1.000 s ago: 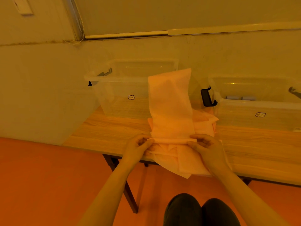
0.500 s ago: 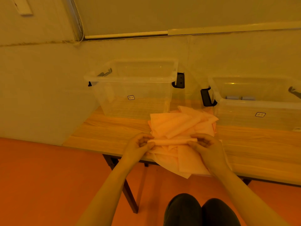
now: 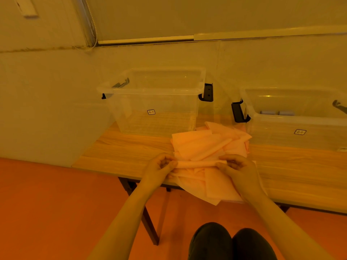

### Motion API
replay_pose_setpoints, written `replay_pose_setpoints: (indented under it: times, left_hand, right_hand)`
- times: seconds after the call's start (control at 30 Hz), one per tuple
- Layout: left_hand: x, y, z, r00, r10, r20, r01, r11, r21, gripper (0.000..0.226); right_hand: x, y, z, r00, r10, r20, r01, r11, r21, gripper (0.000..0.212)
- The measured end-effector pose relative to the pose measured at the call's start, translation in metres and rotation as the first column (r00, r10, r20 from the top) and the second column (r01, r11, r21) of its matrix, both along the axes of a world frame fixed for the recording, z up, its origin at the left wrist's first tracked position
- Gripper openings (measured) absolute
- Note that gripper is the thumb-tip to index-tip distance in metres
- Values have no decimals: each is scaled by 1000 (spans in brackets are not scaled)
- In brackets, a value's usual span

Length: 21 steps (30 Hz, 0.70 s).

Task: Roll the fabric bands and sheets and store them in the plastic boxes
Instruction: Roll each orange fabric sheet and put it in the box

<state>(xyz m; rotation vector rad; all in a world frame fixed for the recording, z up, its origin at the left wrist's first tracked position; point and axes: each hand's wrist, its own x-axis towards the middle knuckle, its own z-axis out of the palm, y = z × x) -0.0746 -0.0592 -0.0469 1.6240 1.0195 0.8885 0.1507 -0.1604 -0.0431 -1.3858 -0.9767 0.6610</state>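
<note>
Clear plastic storage box (image 3: pixel 155 109) sat at 11 o'clock on the light wooden table (image 3: pixel 122 154). Left hand (image 3: pixel 159 166) pinched the left end of a narrow rolled peach fabric band (image 3: pixel 195 163); right hand (image 3: pixel 236 167) pinched its right end. Peach fabric sheet pile (image 3: pixel 208 145) lay just behind. Second clear box (image 3: pixel 300 119) at 2 o'clock held two small grey rolls (image 3: pixel 277 112).

From my headset feed I see two bare forearms running up from about 6 o'clock, no sleeves, watch, rings or bands on either. The bare left hand (image 3: pixel 159 167) and bare right hand (image 3: pixel 237 168) wear no gloves. At 6 o'clock, two rounded knees in dark, plain trousers (image 3: pixel 231 243) fill the bottom edge.
</note>
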Motion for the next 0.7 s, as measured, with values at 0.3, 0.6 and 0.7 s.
replay_pose_setpoints:
  times: [0.3, 0.6, 0.7]
  left_hand:
    - [1, -1, 1, 1000, 2, 3, -2, 1000, -8, 3]
    - [-1, -7, 10, 999, -8, 36, 11, 996, -83, 13]
    - [-2, -9, 14, 998, -35, 56, 41, 992, -119, 14]
  right_hand:
    - [1, 1, -4, 1000, -26, 5, 26, 1000, 10, 28]
    - [3, 1, -5, 1000, -6, 11, 6, 1000, 0, 27]
    - [2, 1, -5, 999, 8, 33, -8, 1000, -16, 24]
